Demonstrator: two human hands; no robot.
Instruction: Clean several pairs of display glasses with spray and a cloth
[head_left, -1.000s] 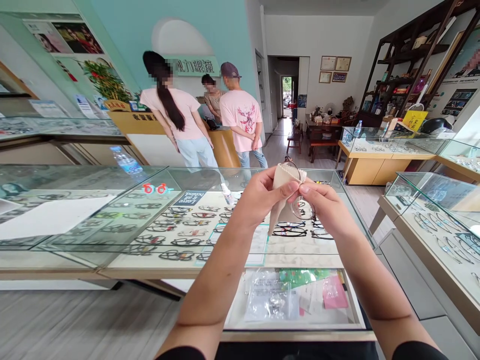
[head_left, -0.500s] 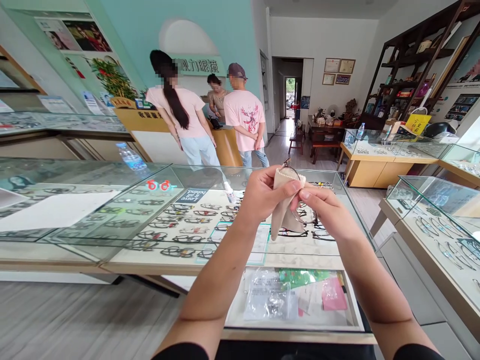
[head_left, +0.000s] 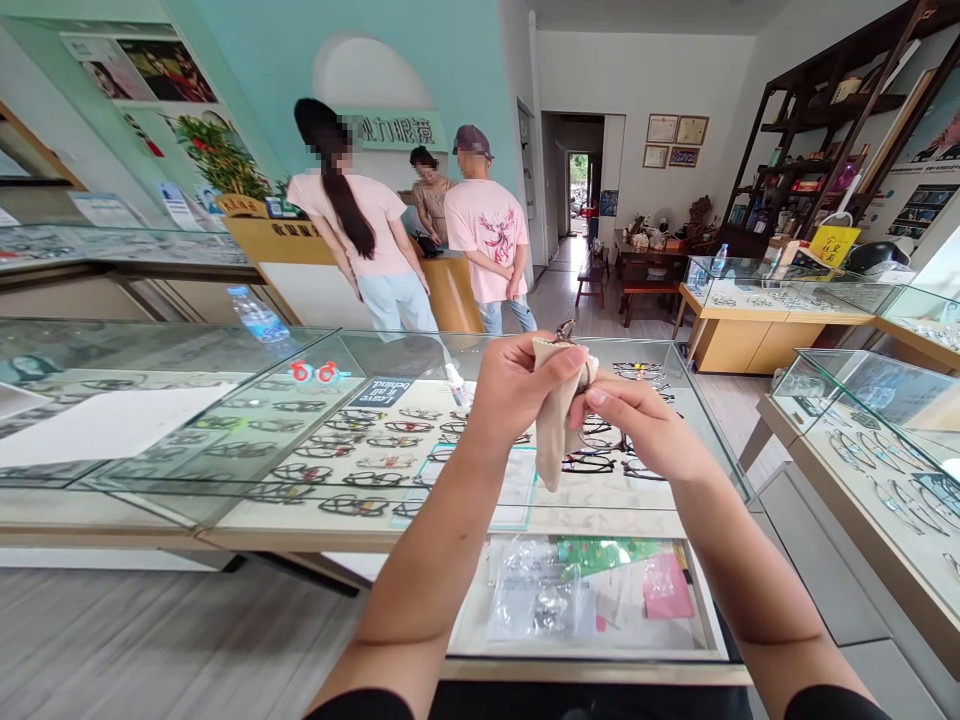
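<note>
The left hand (head_left: 517, 380) has its thumb pressed flat on a beige cloth (head_left: 552, 440), its fingers curled behind and mostly hidden, so the fabric is clamped firmly. The right hand (head_left: 626, 410) has thumb and forefinger together at the cloth's right edge, apparently pinched on the eyeglasses (head_left: 565, 329), though the exact contact is covered. The eyeglasses are held up above the glass display case (head_left: 300, 537), largely wrapped by the cloth, with a dark metallic part poking out at the top. Good handling here, I judge, means steadying the frame by its rim—not by a temple—while the thumb presses the fabric lightly and evenly against the lens (hard squeezing could strain a thin bridge). The cloth's loose end hangs below the hands; gathering it would keep bare fingertips off the lens. A white spray bottle (head_left: 455, 384) stands near the case's far side—well clear of both elbows.
</note>
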